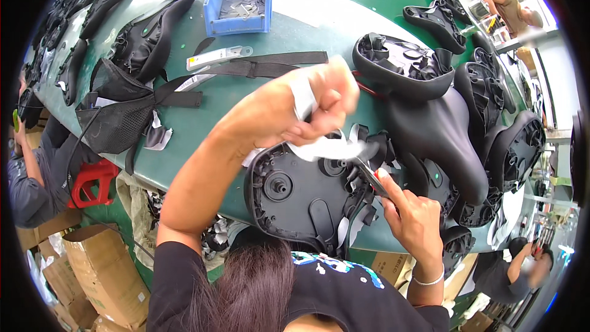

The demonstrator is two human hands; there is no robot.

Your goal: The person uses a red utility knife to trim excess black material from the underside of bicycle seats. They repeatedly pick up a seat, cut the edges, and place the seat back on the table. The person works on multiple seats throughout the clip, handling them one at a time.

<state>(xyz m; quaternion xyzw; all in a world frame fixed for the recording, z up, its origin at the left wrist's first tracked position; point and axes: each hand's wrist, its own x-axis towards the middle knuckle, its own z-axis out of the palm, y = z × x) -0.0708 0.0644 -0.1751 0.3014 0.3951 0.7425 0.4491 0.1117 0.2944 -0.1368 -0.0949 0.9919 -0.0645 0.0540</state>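
An upturned black bicycle saddle [295, 200] lies in front of me at the table's near edge, showing its plastic base and ragged cover trim round the rim. My left hand [322, 101] is raised above it, fingers closed on a white strip of material [326, 148] that stretches over the saddle's far rim. This hand is partly blurred. In my right hand [415, 218] is a slim dark knife [376, 183] with a red part, its tip pointing at the strip beside the rim. Blur hides whether the blade touches the strip.
More black saddles [439, 126] crowd the right, others [147, 37] the left. A blue bin [238, 26] with dark scraps stands at the back. Near the middle lie a black strap [270, 66] and mesh pouch [126, 126]. People sit left and right; cardboard boxes [107, 273] stand below left.
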